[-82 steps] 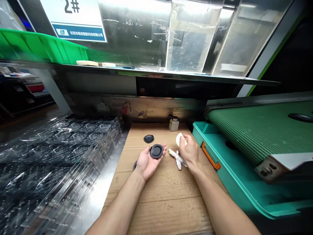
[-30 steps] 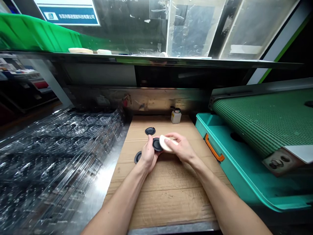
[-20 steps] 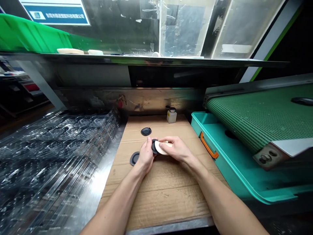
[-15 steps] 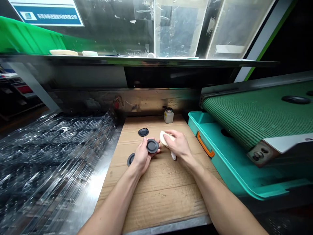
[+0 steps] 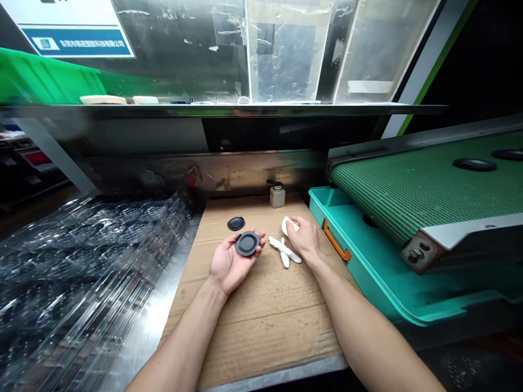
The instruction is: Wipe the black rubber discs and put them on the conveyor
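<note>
The left hand (image 5: 229, 263) lies palm up over the cardboard (image 5: 265, 310), a black disc (image 5: 247, 243) resting on its fingertips. The right hand (image 5: 304, 239) — just beside it — grips a white cloth (image 5: 286, 247), near the teal bin (image 5: 359, 267).

A cardboard sheet (image 5: 261, 321) is laid over a steel bench (image 5: 155, 332). Stacked clear trays (image 5: 81, 261) are seen left of the hands. A teal bin (image 5: 368, 277) and a green conveyor belt (image 5: 417, 190) are placed to the right. Beyond the hands, a steel shelf (image 5: 229, 110) is fitted, backed by glazed panels (image 5: 281, 51). A green crate (image 5: 44, 81) and a sign (image 5: 69, 32) are noted upper left. Lighting is dim.
</note>
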`<state>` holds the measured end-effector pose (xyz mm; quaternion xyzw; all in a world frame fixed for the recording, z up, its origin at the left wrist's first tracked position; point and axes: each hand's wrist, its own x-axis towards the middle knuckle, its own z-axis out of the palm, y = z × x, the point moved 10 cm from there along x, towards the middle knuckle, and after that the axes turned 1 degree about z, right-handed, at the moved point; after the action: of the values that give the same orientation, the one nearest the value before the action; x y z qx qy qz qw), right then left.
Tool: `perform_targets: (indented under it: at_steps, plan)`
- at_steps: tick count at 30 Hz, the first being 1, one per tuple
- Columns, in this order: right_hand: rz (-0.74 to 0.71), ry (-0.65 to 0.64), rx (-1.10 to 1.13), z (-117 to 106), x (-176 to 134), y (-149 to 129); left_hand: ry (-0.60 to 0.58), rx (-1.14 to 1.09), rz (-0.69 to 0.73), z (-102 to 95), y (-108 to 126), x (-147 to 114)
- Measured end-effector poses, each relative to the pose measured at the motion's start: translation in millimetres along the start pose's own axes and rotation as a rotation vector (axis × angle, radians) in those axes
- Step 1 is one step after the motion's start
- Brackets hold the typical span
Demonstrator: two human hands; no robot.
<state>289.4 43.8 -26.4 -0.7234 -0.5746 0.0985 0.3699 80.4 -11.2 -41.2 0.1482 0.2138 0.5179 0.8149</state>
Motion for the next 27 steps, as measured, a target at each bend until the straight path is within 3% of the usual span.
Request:
perform_targets:
  at_steps: [5, 11, 14, 22, 27]
  plan:
    - [0.028, -0.048, -0.053, 12.1, 0.7, 8.4, 0.007, 0.073, 0.044, 0.3, 2.5, -1.3]
    - [0.015, -0.061, -0.062, 13.0, 1.5, 6.7, 0.138, 0.555, 0.566, 13.6, 34.0, -19.3]
    - [0.02, -0.065, -0.061, 13.7, 2.0, 7.3, 0.196, 0.646, 0.7, 22.1, 34.9, -32.2]
    - [0.025, -0.054, -0.078, 14.4, 1.8, 9.3, 0.145, 0.762, 0.687, 32.2, 25.2, -39.9]
    - [0.019, -0.049, -0.099, 13.2, 1.2, 8.4, 0.145, 0.725, 0.627, 30.6, 19.7, -38.7]
